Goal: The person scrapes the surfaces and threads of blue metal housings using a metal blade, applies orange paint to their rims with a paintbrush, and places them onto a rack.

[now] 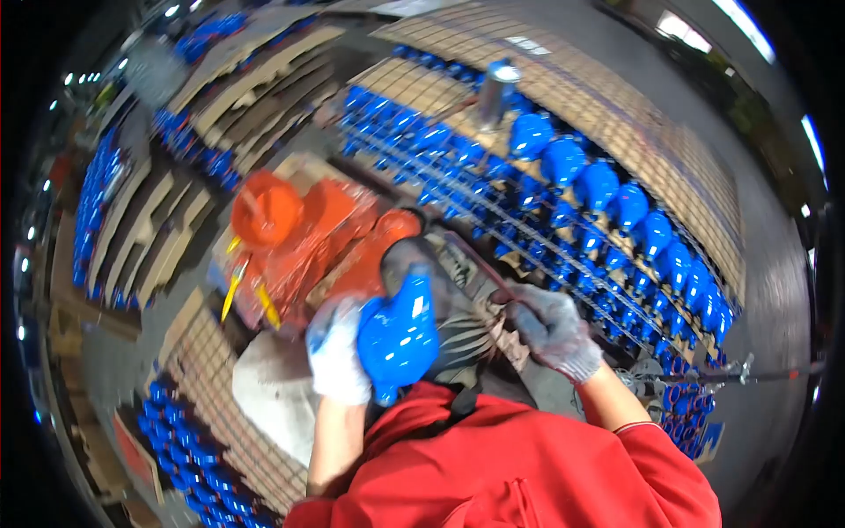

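My left hand (336, 350), in a white glove, is closed around a glossy blue casting (400, 334) with a rounded body and a narrow neck. It holds the casting tilted in front of my red top. To the right, my right hand (553, 333) wears a grey, stained glove. Its fingers are curled round the near end of a thin dark-red stick (482, 262); the stick's far end is too blurred to name. An orange-red bucket (264, 209) and crumpled red plastic (327, 236) lie beyond my left hand, with a yellow-handled tool (233, 286) beside them.
Rows of blue castings (598, 185) stand on a stacked rack at the right, with a metal can (498, 92) on top. Cardboard layers (167, 207) with more blue parts are at the left. A white sack (273, 383) lies by my left arm.
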`<action>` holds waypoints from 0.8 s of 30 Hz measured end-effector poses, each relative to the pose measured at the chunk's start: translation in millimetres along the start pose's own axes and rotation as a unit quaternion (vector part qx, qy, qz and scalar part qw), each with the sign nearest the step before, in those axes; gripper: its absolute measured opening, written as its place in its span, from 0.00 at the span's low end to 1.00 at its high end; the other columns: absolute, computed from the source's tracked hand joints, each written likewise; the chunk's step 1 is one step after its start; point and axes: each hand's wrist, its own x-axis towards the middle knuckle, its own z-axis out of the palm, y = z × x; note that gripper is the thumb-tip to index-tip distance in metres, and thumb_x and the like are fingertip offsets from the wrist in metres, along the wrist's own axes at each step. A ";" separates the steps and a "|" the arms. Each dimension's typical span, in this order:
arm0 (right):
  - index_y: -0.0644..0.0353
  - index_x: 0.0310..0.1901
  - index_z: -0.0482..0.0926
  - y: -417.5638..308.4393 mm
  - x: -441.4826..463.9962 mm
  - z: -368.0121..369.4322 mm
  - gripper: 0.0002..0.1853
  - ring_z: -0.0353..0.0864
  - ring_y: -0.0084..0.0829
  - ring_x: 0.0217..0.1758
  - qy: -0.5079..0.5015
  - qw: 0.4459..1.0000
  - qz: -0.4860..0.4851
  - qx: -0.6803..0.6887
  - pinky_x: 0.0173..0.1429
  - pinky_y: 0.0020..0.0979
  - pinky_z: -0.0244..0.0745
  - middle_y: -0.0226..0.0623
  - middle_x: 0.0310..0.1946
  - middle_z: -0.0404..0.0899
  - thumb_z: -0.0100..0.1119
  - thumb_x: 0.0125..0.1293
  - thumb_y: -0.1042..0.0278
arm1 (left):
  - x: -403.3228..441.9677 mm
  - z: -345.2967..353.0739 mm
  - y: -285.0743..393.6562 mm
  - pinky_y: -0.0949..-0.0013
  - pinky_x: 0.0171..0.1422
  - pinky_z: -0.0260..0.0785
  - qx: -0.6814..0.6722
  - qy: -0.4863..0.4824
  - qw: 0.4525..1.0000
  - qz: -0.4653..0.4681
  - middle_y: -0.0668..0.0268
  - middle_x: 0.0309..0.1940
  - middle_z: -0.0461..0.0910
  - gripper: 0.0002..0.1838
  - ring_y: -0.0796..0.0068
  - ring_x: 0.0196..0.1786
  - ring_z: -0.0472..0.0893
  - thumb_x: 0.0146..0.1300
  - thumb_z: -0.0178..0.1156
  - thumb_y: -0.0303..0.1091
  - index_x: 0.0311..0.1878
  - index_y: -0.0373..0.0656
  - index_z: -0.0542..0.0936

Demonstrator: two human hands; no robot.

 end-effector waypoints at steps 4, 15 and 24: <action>0.62 0.49 0.81 26.0 -8.4 -19.7 0.14 0.66 0.13 0.24 0.043 0.982 0.159 0.096 0.29 0.20 0.63 0.23 0.24 0.74 0.49 0.71 0.65 | 10.2 4.7 -6.8 0.66 0.45 0.75 -0.291 0.010 0.936 -0.198 0.61 0.37 0.82 0.12 0.69 0.40 0.81 0.69 0.53 0.41 0.42 0.43 0.78; 0.60 0.44 0.83 95.6 -105.8 -62.2 0.11 0.73 0.18 0.34 0.209 0.923 0.322 0.036 0.40 0.23 0.70 0.26 0.31 0.79 0.56 0.68 0.64 | 39.3 -29.6 -40.4 0.60 0.41 0.70 -0.461 -0.334 0.765 -0.300 0.69 0.37 0.74 0.14 0.73 0.36 0.78 0.69 0.50 0.46 0.49 0.49 0.75; 0.59 0.40 0.85 58.7 -193.9 -124.9 0.09 0.82 0.28 0.37 0.406 0.815 0.266 -0.316 0.46 0.29 0.74 0.38 0.33 0.84 0.57 0.65 0.67 | 35.7 -31.3 -55.7 0.69 0.46 0.71 -0.499 -0.406 0.696 -0.320 0.65 0.46 0.74 0.23 0.74 0.44 0.79 0.69 0.48 0.46 0.62 0.44 0.69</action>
